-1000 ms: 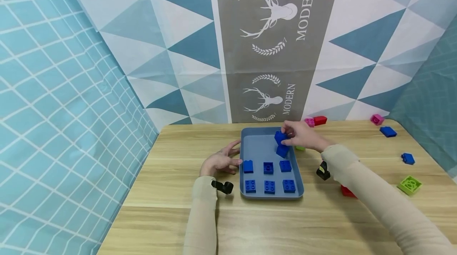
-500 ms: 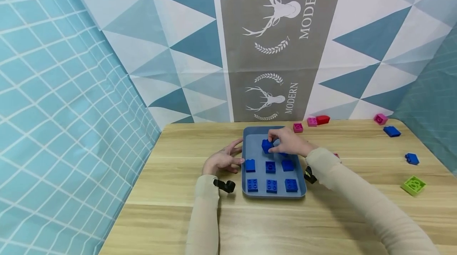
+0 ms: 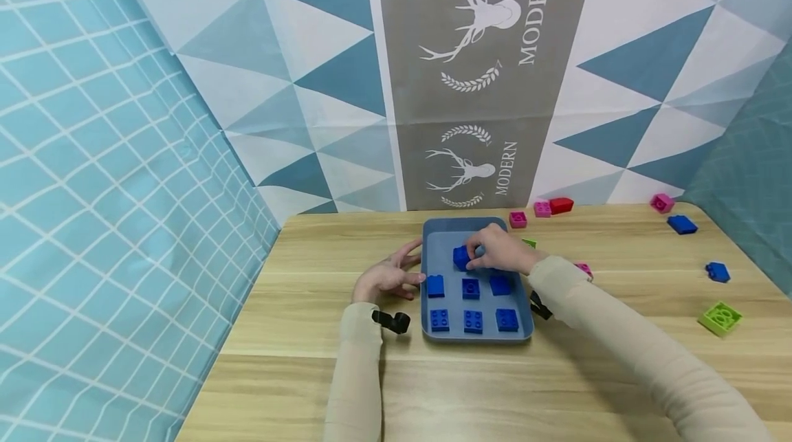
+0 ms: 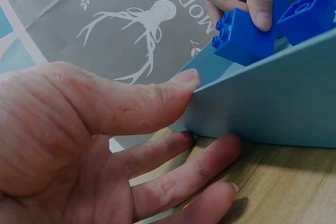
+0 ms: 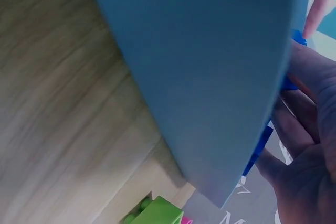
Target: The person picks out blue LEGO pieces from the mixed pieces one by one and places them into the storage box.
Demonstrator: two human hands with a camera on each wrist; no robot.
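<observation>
A blue-grey tray (image 3: 434, 340) on the wooden table holds several blue building bricks, such as the studded brick (image 3: 473, 321) in its front row. My right hand (image 3: 502, 249) reaches over the tray's right side and pinches a blue brick (image 4: 242, 36) between thumb and fingers. In the left wrist view that brick is tilted, studs to the left, close over the tray. My left hand (image 3: 390, 277) rests against the tray's left wall, its thumb at the rim and its fingertips low on the outside. The right wrist view is mostly filled by the tray's outer wall (image 5: 199, 77).
Right of the tray lie a lime-green brick (image 3: 720, 318), a blue brick (image 3: 718, 272) and another blue piece (image 3: 682, 225). Pink bricks (image 3: 542, 209) and a red piece (image 3: 561, 205) stand along the back edge. A patterned cloth wall (image 3: 470, 84) rises behind the table.
My right hand has moved left across the tray with the pinched blue brick, then slightly lower. The left hand stays at the tray's wall. The head view has shifted slightly.
</observation>
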